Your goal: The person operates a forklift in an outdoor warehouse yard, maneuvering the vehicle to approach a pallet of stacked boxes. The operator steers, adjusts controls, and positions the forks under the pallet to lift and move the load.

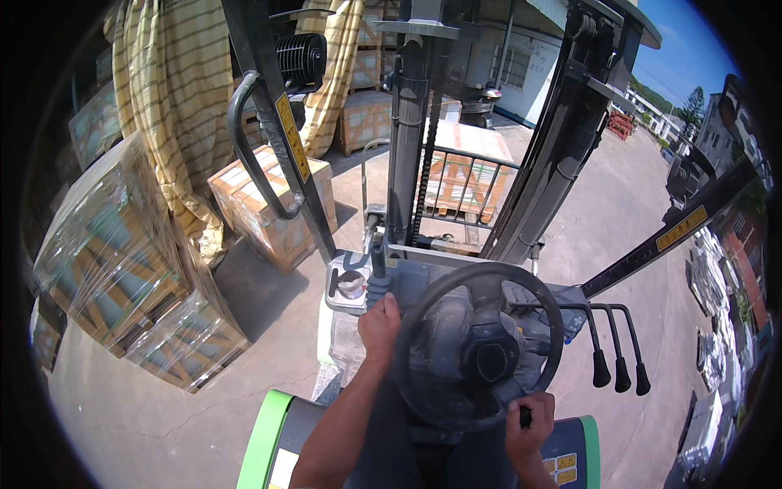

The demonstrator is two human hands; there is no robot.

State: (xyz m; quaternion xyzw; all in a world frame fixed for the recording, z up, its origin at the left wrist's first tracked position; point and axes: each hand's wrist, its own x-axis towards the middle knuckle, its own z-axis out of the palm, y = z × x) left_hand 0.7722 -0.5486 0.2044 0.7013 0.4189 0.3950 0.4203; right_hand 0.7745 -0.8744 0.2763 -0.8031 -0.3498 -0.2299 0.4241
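Note:
A forklift's black steering wheel stands before me. My right hand is closed on the black knob at the wheel's lower right rim. At the wheel's left edge is my left hand, just below the parking brake lever with a rubber boot; its grip is not clear. Three black hydraulic levers stand at the right, away from both hands. Beyond the mast and the load backrest, a strapped wooden crate sits in front; the forks are mostly hidden.
Film-wrapped crates are stacked at the left, with another wooden crate near the striped curtain. A scooter stands by the white building. Pale slabs or bundles line the right. Concrete ground surrounds the forklift.

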